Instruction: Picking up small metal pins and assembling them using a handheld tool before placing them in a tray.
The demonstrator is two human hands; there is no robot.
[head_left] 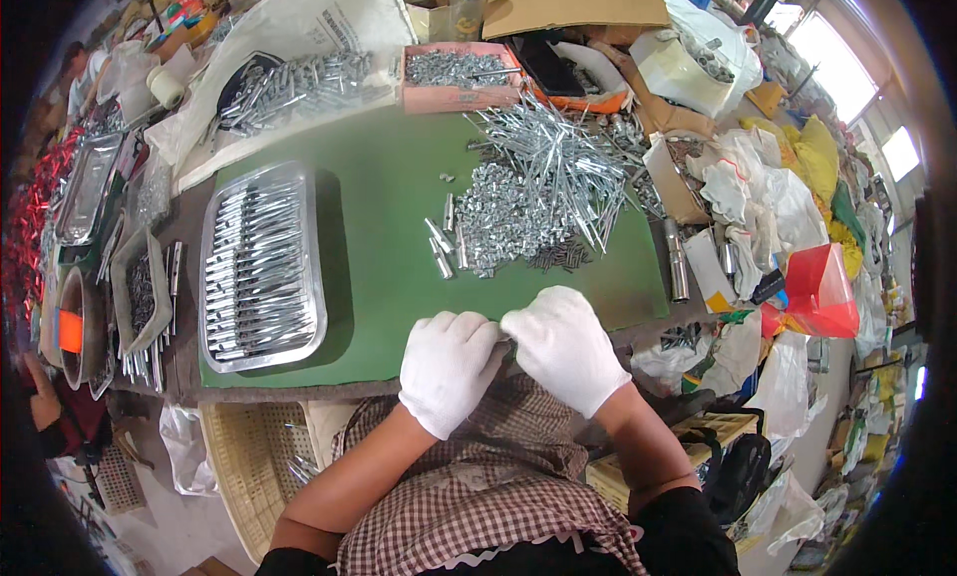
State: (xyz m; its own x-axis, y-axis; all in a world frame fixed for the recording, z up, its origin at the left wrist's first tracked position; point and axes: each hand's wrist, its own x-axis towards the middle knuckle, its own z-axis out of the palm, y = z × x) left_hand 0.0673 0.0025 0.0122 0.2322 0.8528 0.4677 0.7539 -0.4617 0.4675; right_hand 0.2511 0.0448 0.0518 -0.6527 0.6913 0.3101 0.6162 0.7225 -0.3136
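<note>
My left hand (pixel 447 372) and my right hand (pixel 566 347), both in white gloves, meet at the near edge of the green work mat (pixel 384 217). Their fingers are pinched together; a bit of thin metal shows between them, but most of it is hidden. Beyond the hands lies a heap of small silver metal pieces (pixel 488 207), with long thin metal rods (pixel 573 162) piled over its far side. Small dark screws (pixel 560 256) lie at the heap's near edge. Several short metal cylinders (pixel 440 259) rest left of it. A clear plastic tray (pixel 320 297) holds rows of assembled metal rods (pixel 257 267).
A pink box (pixel 461 103) of small metal parts stands at the mat's far edge, beside a white sack (pixel 329 23) with more metal pieces. A metal socket-like tube (pixel 676 267) lies to the right. Below the table is a cream plastic crate (pixel 236 456).
</note>
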